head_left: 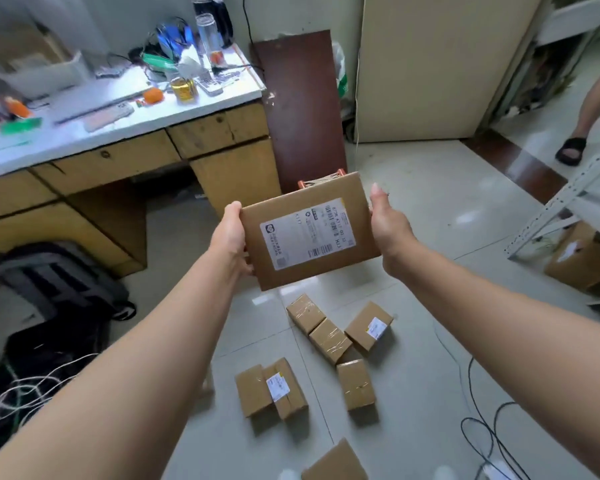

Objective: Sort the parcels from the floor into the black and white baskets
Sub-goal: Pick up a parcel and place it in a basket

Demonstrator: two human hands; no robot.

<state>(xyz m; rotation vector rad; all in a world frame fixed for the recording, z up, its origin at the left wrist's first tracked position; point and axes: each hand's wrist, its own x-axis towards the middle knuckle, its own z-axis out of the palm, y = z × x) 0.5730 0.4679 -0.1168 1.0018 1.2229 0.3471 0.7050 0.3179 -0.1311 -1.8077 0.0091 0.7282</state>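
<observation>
Both hands hold one flat parcel (309,232) in the middle of the frame, above the floor (430,237), with its white label (291,244) facing up. The left hand (231,237) grips the parcel's left edge, thumb at the top corner and fingers curled under the lower corner. The right hand (387,223) clasps the right edge with the thumb lying along it; its fingers are hidden behind the cardboard. An orange-edged thing (326,180) peeks over the parcel's far edge, too covered to identify.

Below the held parcel, seven small parcels (329,341) lie on the tiles. Three are bunched together in the lower centre, one is just below them, and two stand side by side to the left. Another (336,462) is cut off by the bottom edge.

In the upper left, a cluttered desk (118,161) carries a jar (183,88) of yellow liquid. Beside it stands a tall clear bottle (208,36) with something orange at its bottom. At the right edge, a closed cardboard box (582,258) sits under a metal shelf frame (548,209). A black backpack (59,278) lies on the floor at the left. Another person's sandalled foot (572,147) shows in the upper right.
</observation>
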